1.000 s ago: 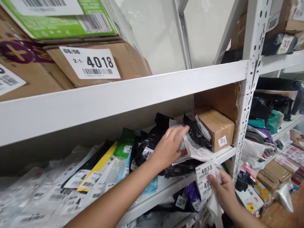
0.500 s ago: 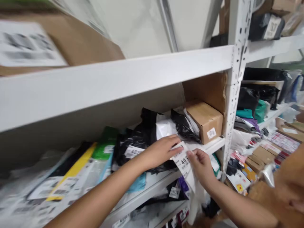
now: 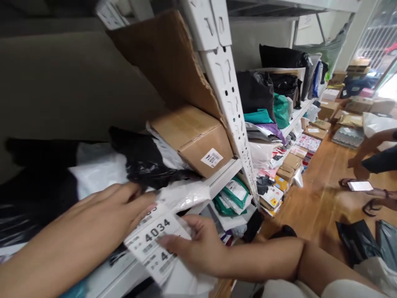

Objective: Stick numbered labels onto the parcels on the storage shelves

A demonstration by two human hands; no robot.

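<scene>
A strip of white printed labels [image 3: 151, 250] runs between my two hands, with the number 4034 legible on one label. My left hand [image 3: 114, 209] pinches the strip's upper end, its fingertips partly hidden behind the paper. My right hand [image 3: 201, 246] grips the strip lower down, thumb on its printed face, and the rest of the strip hangs below it. Just behind the strip, a white plastic parcel [image 3: 182, 196] lies at the shelf edge. A black plastic parcel [image 3: 139, 159] is beyond my left fingers, beside a brown cardboard box [image 3: 198, 138] labelled 1014.
A white perforated post [image 3: 234, 107] stands right of the box. Green packages [image 3: 232, 194] lie on the shelf below. Farther right, another shelf [image 3: 299, 114] holds bagged parcels. Another person's hand is near a phone [image 3: 359, 186] over the wooden floor [image 3: 322, 186], with black bags [image 3: 358, 240] nearby.
The view has swung right and closer to the cardboard box. Both hands still hold the label strip, which now appears larger and lower left. Another person's arms have come into view at right.
</scene>
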